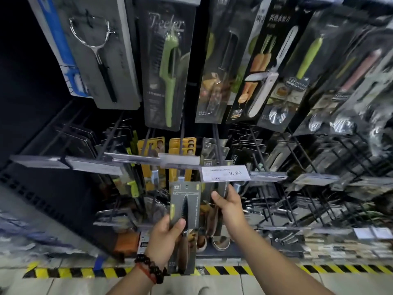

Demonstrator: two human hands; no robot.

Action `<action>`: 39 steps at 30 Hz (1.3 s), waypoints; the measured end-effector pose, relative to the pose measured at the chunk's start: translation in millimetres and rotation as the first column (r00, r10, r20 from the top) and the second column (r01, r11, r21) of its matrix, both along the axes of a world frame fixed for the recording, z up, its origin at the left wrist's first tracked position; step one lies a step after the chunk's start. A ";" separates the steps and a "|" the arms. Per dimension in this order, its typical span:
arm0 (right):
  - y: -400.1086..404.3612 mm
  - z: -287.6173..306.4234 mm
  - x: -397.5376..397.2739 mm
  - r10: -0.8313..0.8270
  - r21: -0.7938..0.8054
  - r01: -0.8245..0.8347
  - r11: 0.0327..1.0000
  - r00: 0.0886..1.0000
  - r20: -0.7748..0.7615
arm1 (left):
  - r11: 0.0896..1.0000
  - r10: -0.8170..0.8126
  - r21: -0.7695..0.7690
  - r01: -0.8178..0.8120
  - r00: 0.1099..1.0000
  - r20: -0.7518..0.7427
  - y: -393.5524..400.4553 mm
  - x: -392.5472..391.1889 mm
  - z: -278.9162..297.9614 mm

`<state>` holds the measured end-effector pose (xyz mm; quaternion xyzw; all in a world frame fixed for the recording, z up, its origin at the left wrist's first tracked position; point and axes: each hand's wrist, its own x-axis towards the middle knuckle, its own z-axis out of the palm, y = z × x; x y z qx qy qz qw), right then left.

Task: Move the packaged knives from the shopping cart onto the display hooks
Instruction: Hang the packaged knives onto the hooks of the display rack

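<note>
I'm pinching the packaged knife (184, 226) in my left hand (168, 237); my right hand (228, 204) is gripping, I think, a hung pack (221, 189) under the price tag (225, 173), risking missing its hook.

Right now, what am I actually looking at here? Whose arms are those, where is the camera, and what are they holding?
There is no robot here: the arms belong to a person stocking a shop display, filmed by one wide-angle camera worn on their head, looking forward and down.

The left hand, with a beaded bracelet at the wrist, grips a packaged knife on a grey card, held upright. The right hand reaches in just below a price tag reading 9.90 and holds the packages hanging there; how many it holds is hard to tell.

Above hang peelers and knives on cards, such as a green peeler. Long metal display hooks stick out toward you. Striped yellow and black tape marks the floor.
</note>
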<state>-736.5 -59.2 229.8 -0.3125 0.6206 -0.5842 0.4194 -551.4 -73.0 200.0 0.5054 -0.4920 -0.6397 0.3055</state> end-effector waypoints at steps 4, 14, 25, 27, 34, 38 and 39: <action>-1.0 -1.9 0.4 -0.015 -0.047 0.015 0.999 1.000 0.006 | 0.999 0.021 0.025 -0.020 1.000 -0.004 -5.4 -5.0 -3.3; 1.7 -7.8 1.8 -0.051 -0.047 0.048 0.998 0.997 -0.055 | 0.994 0.073 0.085 -0.069 0.996 -0.047 -8.8 -9.4 -1.8; 14.5 -6.1 8.8 -0.133 -0.030 0.130 0.991 0.981 -0.140 | 0.986 0.124 0.115 -0.116 0.990 -0.062 -11.4 -4.9 -5.8; 16.3 -5.6 10.0 -0.153 -0.012 0.154 0.988 0.976 -0.156 | 0.985 0.132 0.120 -0.123 0.989 -0.068 -11.4 -3.8 -3.9; -1.8 0.2 -1.3 -0.097 0.044 0.106 0.993 0.982 -0.162 | 0.981 0.161 0.122 -0.152 0.984 -0.070 -13.0 -2.3 -5.1; -28.0 2.4 -11.6 -0.047 0.086 0.058 0.995 0.991 -0.122 | 0.985 0.142 0.106 -0.135 0.988 -0.063 -13.5 -4.3 -3.8; -35.1 3.3 -14.4 -0.030 0.107 0.041 0.993 0.993 -0.110 | 0.986 0.139 0.104 -0.132 0.988 -0.063 -13.4 -4.4 -3.7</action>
